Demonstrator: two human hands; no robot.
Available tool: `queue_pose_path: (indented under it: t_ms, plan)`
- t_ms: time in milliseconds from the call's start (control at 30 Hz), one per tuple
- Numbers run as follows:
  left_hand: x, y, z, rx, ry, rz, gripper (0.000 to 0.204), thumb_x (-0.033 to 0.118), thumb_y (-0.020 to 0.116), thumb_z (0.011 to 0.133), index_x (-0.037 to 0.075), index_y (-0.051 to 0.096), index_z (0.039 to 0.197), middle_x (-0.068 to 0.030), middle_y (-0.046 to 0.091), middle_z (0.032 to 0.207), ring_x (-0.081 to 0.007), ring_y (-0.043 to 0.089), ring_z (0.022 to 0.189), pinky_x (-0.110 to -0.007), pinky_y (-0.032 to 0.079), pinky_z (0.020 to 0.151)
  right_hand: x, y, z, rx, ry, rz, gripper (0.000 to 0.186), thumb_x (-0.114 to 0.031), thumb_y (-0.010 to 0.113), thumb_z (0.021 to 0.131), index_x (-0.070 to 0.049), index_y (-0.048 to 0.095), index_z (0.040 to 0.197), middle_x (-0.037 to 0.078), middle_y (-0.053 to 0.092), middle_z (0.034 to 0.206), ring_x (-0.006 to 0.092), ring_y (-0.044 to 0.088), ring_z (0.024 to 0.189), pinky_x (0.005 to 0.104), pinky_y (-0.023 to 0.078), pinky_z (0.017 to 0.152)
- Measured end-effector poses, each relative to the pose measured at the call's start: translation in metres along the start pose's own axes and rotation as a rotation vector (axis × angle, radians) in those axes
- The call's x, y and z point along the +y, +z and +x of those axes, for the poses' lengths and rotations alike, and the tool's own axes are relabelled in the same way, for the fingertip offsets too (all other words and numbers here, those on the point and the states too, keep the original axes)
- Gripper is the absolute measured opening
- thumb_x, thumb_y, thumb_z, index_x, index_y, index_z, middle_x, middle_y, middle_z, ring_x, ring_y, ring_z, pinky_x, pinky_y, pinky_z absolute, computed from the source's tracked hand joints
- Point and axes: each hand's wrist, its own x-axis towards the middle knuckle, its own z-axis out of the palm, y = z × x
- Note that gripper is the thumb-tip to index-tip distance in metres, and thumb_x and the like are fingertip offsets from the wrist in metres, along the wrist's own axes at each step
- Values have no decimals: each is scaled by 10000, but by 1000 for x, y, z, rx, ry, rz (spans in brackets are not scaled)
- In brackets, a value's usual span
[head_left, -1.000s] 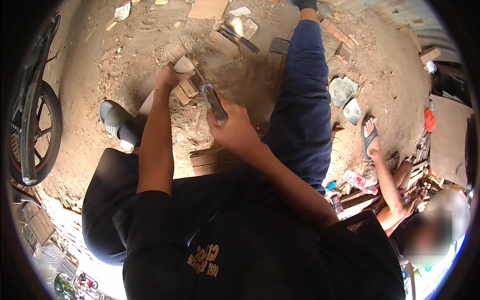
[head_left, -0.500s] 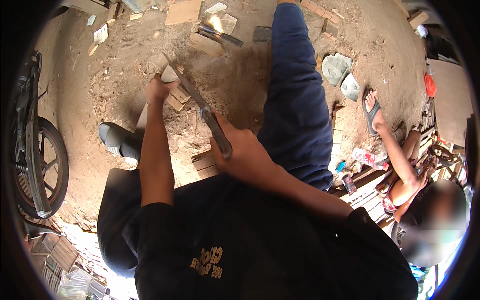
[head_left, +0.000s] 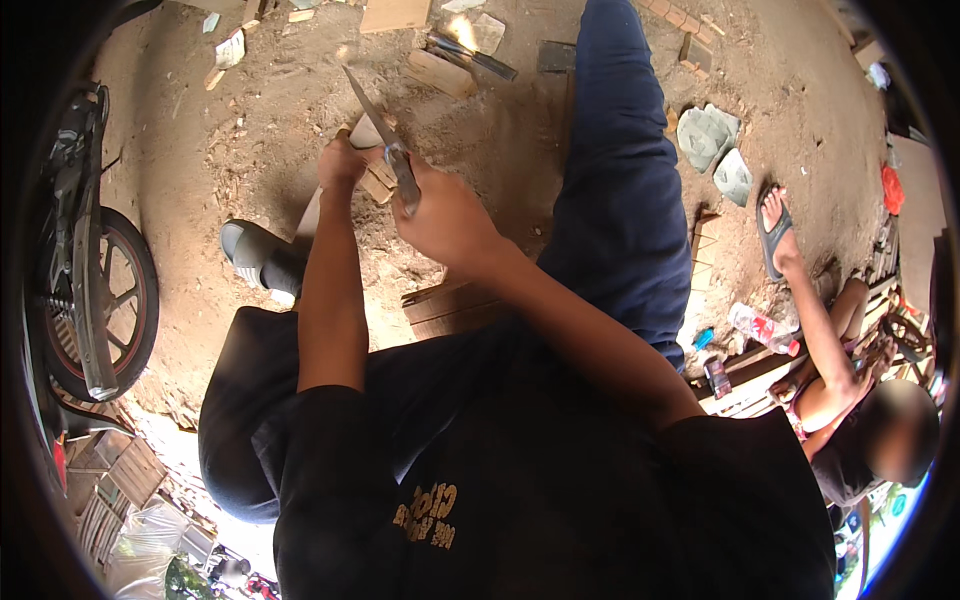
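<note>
My right hand (head_left: 445,215) is closed around the dark handle of a handsaw (head_left: 366,103). Its narrow blade points forward and to the left, passing close beside my left hand and over a pale wooden board (head_left: 366,133). My left hand (head_left: 342,162) grips this board, which slants back under my left forearm toward my sandalled left foot. Small wood blocks (head_left: 378,184) lie beneath it on the dirt. Whether the teeth touch the board is hidden by the angle and my hands.
Ahead on the ground are a wood piece (head_left: 440,74) and a dark-handled tool (head_left: 490,64). Grey stone-like slabs (head_left: 708,138) lie right of my outstretched leg. A motorbike wheel (head_left: 105,300) stands at left. Another person's sandalled foot (head_left: 775,230) and a plastic bottle (head_left: 762,328) are at right.
My right hand has pushed the saw forward, bringing its handle close to my left hand. The left hand keeps its grip on the board. The whole view has shifted slightly.
</note>
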Motion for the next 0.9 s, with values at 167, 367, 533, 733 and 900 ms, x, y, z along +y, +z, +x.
queue_pose_path:
  t_ms: [167, 367, 533, 733, 900]
  plan:
    - [-8, -12, 6, 82, 22, 14, 871, 671, 816, 575, 21, 619, 1119, -234, 702, 983, -396, 683, 934, -477, 544, 775, 5, -28, -69, 10, -58, 88, 410, -131, 584, 849, 30, 510, 1218, 283, 640, 786, 471, 636, 777, 525, 521, 723]
    - [0, 2, 0, 4, -6, 5, 799, 616, 826, 621, 31, 625, 1127, -236, 702, 989, -389, 688, 927, -476, 546, 777, 3, -2, 6, 20, -53, -32, 434, -77, 594, 841, 18, 539, 1261, 269, 646, 811, 432, 654, 775, 490, 525, 712]
    - [-14, -15, -8, 72, 67, -28, 900, 639, 837, 572, 33, 594, 1193, -219, 708, 990, -372, 690, 943, -462, 552, 782, 15, -25, -49, 58, -223, -16, 422, -99, 594, 854, 22, 537, 1254, 262, 639, 785, 454, 634, 750, 484, 523, 698]
    - [1, 3, -11, 223, 181, -102, 823, 636, 815, 587, 46, 588, 1113, -196, 656, 1041, -374, 631, 1006, -486, 518, 839, 10, -4, 3, 3, -33, -41, 476, -65, 609, 854, 24, 509, 1311, 249, 644, 796, 386, 673, 727, 430, 528, 679]
    - [-21, 26, -28, 470, 221, 206, 822, 672, 749, 657, 44, 528, 1139, -171, 542, 1106, -363, 529, 1059, -500, 407, 912, 23, -22, -60, 2, -70, 55, 507, -92, 596, 883, 55, 458, 1348, 267, 624, 794, 378, 651, 672, 419, 498, 639]
